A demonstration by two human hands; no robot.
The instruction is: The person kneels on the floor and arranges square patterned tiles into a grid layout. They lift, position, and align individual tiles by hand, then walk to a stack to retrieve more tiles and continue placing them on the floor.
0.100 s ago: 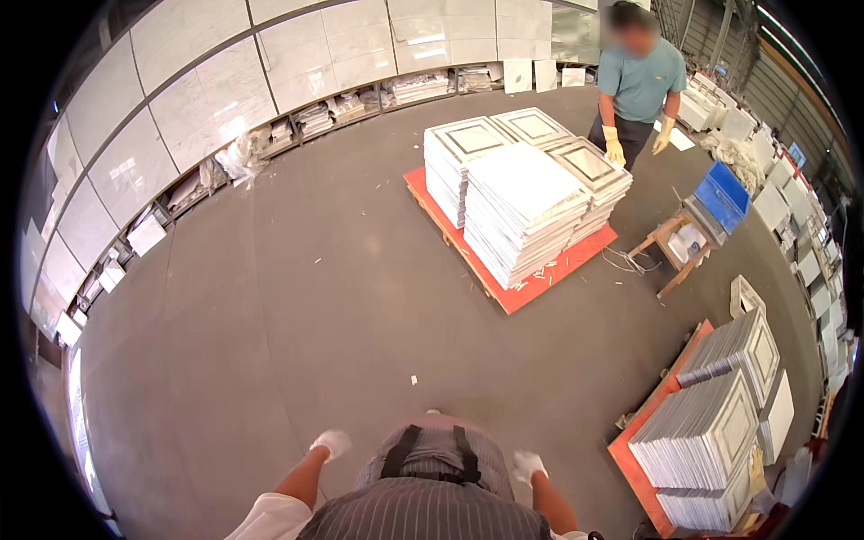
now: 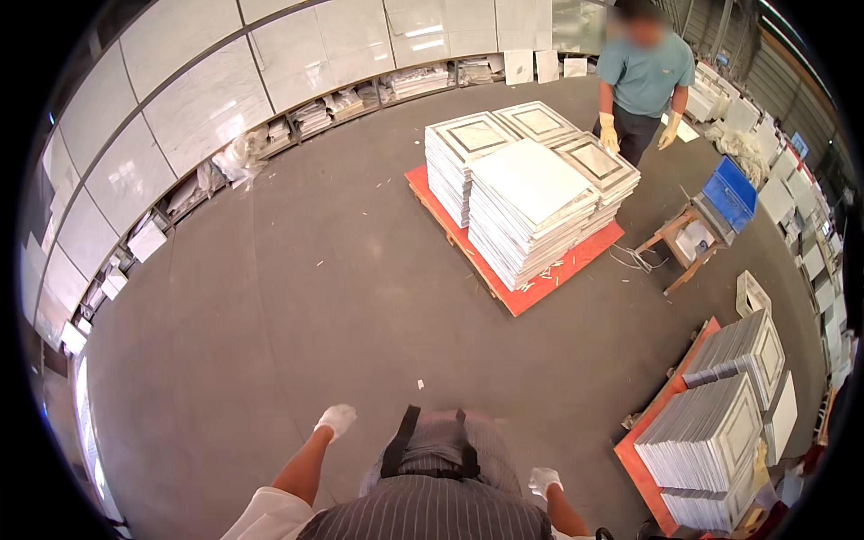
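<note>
head view: both hands hang at the person's sides, low in the picture, and both are empty. the left hand [image 2: 337, 419] wears a white glove and is loosely curled, holding nothing; the right hand [image 2: 543, 481], also in a white glove, looks half closed on nothing, though part of it is hidden behind the striped apron [image 2: 423, 513]. neither hand touches anything.

the nearest things are the grey tile stacks on the orange pallet [image 2: 641, 468] at the lower right. they lie to the right of the right hand, well apart from it across bare grey floor [image 2: 270, 315], with the row of stacks running away up and to the right. the right hand is clearly the nearer one; the left hand has the body between it and that pallet.

a 2nd red pallet [image 2: 531, 292] with 4 taller tile stacks [image 2: 531, 202] sits far ahead, slightly right of centre, its long axis slanting from upper left to lower right. another person in a teal shirt and yellow gloves [image 2: 609, 133] stands at its far side.

the near pallet's lower edge is cut off by the lens rim, and its stacks bend with the fisheye, so their count is hard to tell.
</note>
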